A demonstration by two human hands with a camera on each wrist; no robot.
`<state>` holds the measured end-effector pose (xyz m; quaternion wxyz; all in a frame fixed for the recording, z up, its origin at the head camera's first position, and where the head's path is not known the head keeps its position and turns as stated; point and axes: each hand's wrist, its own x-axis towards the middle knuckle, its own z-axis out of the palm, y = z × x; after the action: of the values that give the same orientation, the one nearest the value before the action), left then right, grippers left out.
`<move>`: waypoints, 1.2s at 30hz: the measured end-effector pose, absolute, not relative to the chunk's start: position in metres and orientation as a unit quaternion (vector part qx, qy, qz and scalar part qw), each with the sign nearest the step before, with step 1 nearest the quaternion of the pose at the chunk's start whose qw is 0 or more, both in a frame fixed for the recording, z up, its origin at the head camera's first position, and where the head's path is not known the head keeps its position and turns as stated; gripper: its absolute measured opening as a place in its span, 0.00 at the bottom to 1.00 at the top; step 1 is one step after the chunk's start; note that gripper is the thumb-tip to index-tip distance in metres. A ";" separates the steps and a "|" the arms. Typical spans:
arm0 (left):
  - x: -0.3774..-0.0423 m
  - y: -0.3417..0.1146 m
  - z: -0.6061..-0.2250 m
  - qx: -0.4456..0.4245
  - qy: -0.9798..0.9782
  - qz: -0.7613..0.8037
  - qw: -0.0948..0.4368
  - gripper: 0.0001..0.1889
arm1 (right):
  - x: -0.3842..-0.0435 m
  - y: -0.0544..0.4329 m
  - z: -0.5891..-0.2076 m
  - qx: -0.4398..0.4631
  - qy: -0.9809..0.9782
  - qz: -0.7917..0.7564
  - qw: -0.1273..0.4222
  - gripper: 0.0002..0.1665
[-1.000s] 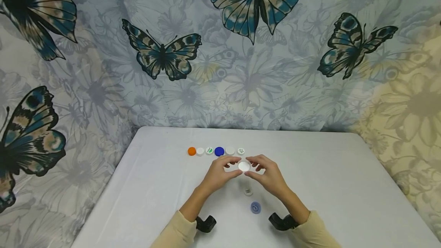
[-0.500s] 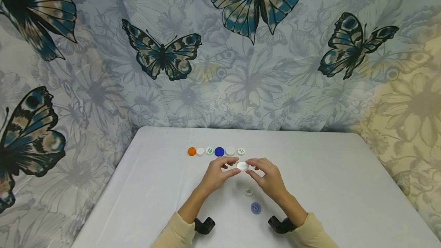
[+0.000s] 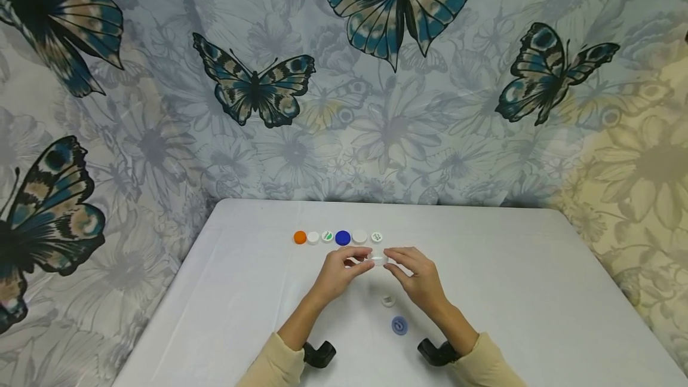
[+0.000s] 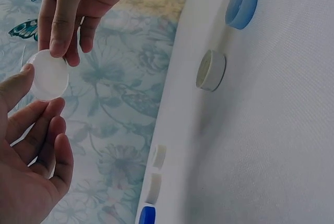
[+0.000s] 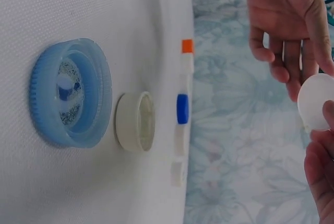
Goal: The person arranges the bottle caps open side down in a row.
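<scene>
Between both hands, above the table, is a white round bottle cap (image 3: 378, 258). My left hand (image 3: 337, 272) pinches its left edge between thumb and fingers, and my right hand (image 3: 420, 275) pinches the right edge. In the left wrist view the flat face of the cap (image 4: 50, 76) shows, with a thumb at its rim. Below the hands, a greyish-white cap (image 3: 388, 301) lies hollow side up. Nearer the front is a light blue cap (image 3: 399, 325), also hollow side up; its ribbed wall shows in the right wrist view.
Behind the hands runs a row of caps: orange (image 3: 300, 237), white (image 3: 313, 238), white with a green mark (image 3: 327, 236), dark blue (image 3: 342, 237), plain white (image 3: 359, 236) and printed white (image 3: 377, 236). They stand on a white-covered table (image 3: 242, 267) before a butterfly-patterned cloth.
The held cap has tilted: its round face was toward the head camera, and now it shows nearly edge-on. Both hands stay in almost the same place, having shifted slightly. The other caps stay put.
</scene>
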<state>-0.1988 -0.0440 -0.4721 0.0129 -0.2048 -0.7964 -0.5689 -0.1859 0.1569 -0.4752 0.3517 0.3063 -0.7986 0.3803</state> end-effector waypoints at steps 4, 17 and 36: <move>-0.198 -0.043 -0.472 -0.190 -0.797 -0.574 0.012 0.13 | -0.185 0.157 -0.478 0.297 -0.801 0.404 0.327 0.22; -0.196 -0.040 -0.473 -0.183 -0.788 -0.588 -0.007 0.15 | -0.180 0.159 -0.473 0.253 -0.836 0.442 0.203 0.23; -0.216 -0.038 -0.470 -0.247 -0.851 -0.464 0.001 0.17 | -0.193 0.165 -0.473 0.220 -0.866 0.420 0.160 0.22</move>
<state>-0.2155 -0.0377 -0.4699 0.0015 -0.2469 -0.8507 -0.4641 -0.1928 0.1651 -0.4725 0.1595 0.2201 -0.8657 0.4203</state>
